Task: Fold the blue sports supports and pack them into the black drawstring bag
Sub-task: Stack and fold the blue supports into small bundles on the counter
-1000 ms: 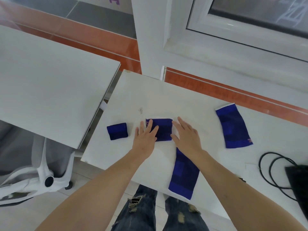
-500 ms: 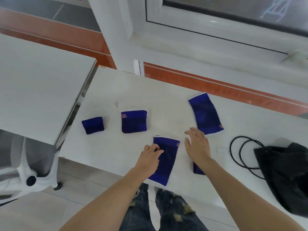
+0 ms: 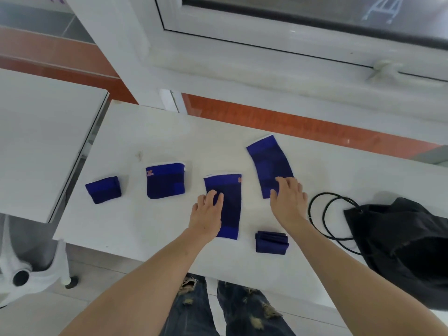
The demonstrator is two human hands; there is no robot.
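Several blue supports lie on the white table [image 3: 155, 221]. A small folded one [image 3: 103, 189] is at the far left, and a folded wider one [image 3: 165, 180] sits beside it. My left hand [image 3: 206, 214] rests flat on a long unfolded support [image 3: 230, 204] in the middle. My right hand [image 3: 288, 198] touches the near end of another long unfolded support [image 3: 268, 163], fingers bent on it. A small folded support [image 3: 271, 241] lies near the front edge. The black drawstring bag [image 3: 407, 241] sits at the right, its cord [image 3: 322, 214] looped on the table.
A second white table [image 3: 38, 141] stands to the left with a gap between. A white chair base [image 3: 26, 270] is on the floor below it. A white window frame and orange wall band run behind the table. My jeans show under the front edge.
My left hand has slid the middle support up the table and lies flat on it. My right hand has reached up to the right support's near end. The view has shifted right.
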